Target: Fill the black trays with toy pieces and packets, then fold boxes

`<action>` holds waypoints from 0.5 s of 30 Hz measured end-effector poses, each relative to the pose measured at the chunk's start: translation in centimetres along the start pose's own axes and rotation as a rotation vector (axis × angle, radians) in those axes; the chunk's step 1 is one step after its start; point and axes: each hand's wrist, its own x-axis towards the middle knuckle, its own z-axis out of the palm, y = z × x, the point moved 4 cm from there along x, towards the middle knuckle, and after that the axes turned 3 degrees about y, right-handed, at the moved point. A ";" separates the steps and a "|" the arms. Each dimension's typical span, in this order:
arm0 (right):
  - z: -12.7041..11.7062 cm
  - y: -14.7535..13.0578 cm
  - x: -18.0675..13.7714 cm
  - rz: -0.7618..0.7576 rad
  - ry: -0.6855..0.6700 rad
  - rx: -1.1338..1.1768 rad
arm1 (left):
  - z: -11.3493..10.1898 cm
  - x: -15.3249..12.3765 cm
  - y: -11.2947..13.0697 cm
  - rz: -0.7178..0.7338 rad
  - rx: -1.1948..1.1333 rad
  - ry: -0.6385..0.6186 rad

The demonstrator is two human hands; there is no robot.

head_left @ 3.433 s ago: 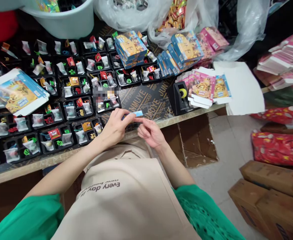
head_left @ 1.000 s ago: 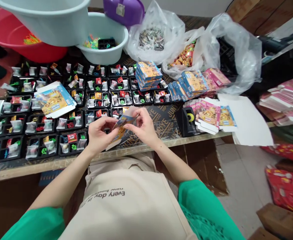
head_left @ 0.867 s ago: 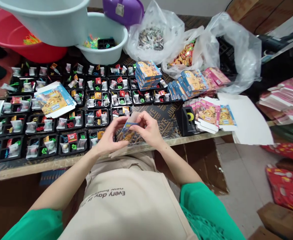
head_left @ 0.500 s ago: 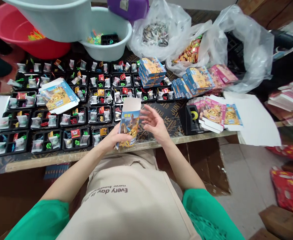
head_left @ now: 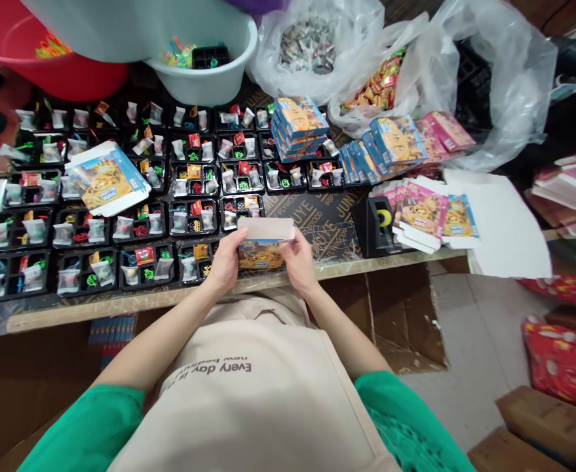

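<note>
Between my hands, at the table's front edge, is a blue and yellow printed carton (head_left: 262, 255) with a white flap standing up along its far side. My left hand (head_left: 226, 260) grips its left end, thumb near the flap. Around the right end my right hand (head_left: 298, 259) is closed, fingertips at the flap's corner. Black compartment trays (head_left: 194, 218) with small wrapped sweets and coloured plastic bits lie in rows to the left and beyond. A pile of flattened blue cartons (head_left: 107, 180) rests across some of those trays.
Stacked filled boxes (head_left: 300, 128) stand beyond my hands, with more boxes (head_left: 398, 147) to their right. A tape dispenser (head_left: 379, 223) sits beside pink flat cartons (head_left: 422, 213). Tubs (head_left: 204, 75) and plastic bags (head_left: 268, 72) line the back. A wooden edge (head_left: 120, 305) runs along the front.
The carton has turned from upright to lying crosswise, its flap now facing away. My right hand, open and apart before, has closed on its right end. The view has shifted slightly.
</note>
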 end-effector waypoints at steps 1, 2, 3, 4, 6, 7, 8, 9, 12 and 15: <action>0.2 -0.1 -0.1 -0.001 0.019 0.058 | 0.0 0.0 0.1 0.005 0.010 0.008; 0.4 -0.2 -0.1 0.011 0.026 0.101 | -0.1 0.1 0.2 0.012 0.026 0.010; 0.6 -0.4 0.0 0.033 0.021 0.122 | -0.1 0.1 0.4 0.018 0.043 0.010; 0.7 -0.7 0.1 0.055 0.011 0.123 | -0.1 0.2 0.7 0.026 0.059 0.010; 1.1 -1.4 0.2 0.076 0.008 0.110 | 0.0 0.2 1.3 0.053 0.087 0.011; 1.2 -1.8 0.3 0.074 0.018 0.112 | 0.2 0.1 1.6 0.086 0.100 0.020; 1.3 -2.1 0.3 0.057 0.040 0.122 | 0.4 0.1 2.0 0.134 0.108 0.039; 1.5 -2.3 0.3 0.025 0.064 0.139 | 0.5 0.0 2.3 0.195 0.110 0.067; 1.8 -2.5 0.1 -0.138 0.137 0.184 | 0.9 -0.4 2.7 0.373 0.086 0.121; 1.7 -2.2 -0.2 -0.292 0.194 0.092 | 1.0 -0.6 2.7 0.440 0.128 0.077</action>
